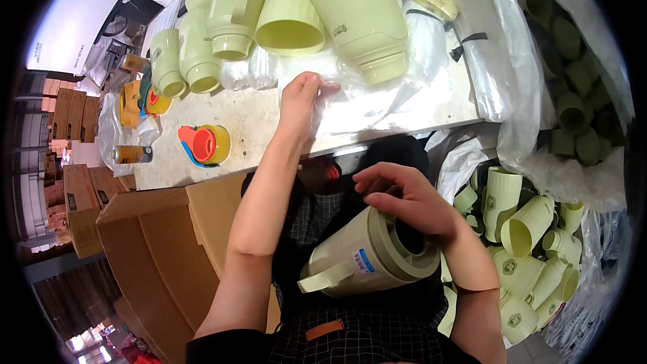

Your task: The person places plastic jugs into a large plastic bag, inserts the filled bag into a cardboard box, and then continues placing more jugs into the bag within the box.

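My left hand [300, 100] reaches to the table, its fingertips pinched on the edge of a clear plastic bag [367, 109]. Across my lap lies a pale green jug [360, 263] with a side handle, a small blue-and-white label and a round dark opening. My right hand [408, 195] hovers over the jug's upper end, fingers curved and apart from the thumb, nothing between them. Its wrist is close to the jug's rim. Just past my left hand, large pale green flask bodies [360, 17] lie on their sides.
An orange cup-like part with a yellow ring [205, 144] sits on the table [253, 141]. Below left stands an open cardboard box [155, 263]. Many green shells [529, 229] fill plastic sacks at the right. A spray can [131, 154] is at the left.
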`<state>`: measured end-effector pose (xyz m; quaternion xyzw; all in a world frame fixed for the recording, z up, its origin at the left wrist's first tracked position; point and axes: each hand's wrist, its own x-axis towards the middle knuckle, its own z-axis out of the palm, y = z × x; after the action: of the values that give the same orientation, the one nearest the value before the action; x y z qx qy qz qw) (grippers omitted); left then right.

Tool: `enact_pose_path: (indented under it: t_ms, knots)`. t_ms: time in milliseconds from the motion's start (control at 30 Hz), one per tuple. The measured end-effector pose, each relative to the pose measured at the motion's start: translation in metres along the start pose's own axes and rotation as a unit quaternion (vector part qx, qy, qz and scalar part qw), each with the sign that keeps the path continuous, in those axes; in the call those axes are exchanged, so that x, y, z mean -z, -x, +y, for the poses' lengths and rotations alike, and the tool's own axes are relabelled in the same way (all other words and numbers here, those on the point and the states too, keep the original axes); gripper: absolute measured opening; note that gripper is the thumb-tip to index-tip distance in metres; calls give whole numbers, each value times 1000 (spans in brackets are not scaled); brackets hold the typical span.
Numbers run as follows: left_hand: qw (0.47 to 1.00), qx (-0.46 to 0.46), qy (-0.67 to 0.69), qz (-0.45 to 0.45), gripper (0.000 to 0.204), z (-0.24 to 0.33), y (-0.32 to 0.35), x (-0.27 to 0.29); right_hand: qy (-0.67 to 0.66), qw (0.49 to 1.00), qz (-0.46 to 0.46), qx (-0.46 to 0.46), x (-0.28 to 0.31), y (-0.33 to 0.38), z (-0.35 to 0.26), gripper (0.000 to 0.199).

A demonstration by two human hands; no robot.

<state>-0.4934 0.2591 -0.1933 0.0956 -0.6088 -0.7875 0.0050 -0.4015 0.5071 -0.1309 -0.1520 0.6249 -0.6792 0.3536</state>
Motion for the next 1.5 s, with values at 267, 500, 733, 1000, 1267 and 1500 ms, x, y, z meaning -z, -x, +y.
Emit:
enact_pose_path:
  t_ms: [267,500,733,1000,1267,1500]
  knots:
    - [989,28,41,-139,9,37,117,-49,22,933,307,184,-16,-14,13,19]
    - [958,-64,-223,-166,7,47,144,-51,-125,945,269,137,-18,4,6,7]
    - [973,-22,111,-203,17,62,157,-18,-540,683,472,138,43,12,57,3]
    - [934,-199,-242,-169,49,55,228,15,150,820,426,352,-79,84,110,18]
    - [867,-67,-458,185,52,12,398,72,270,959,-76,25,-178,94,101,62]
    - [619,-68,-649,437,55,151,494,153,113,838,-514,143,-294,39,43,78]
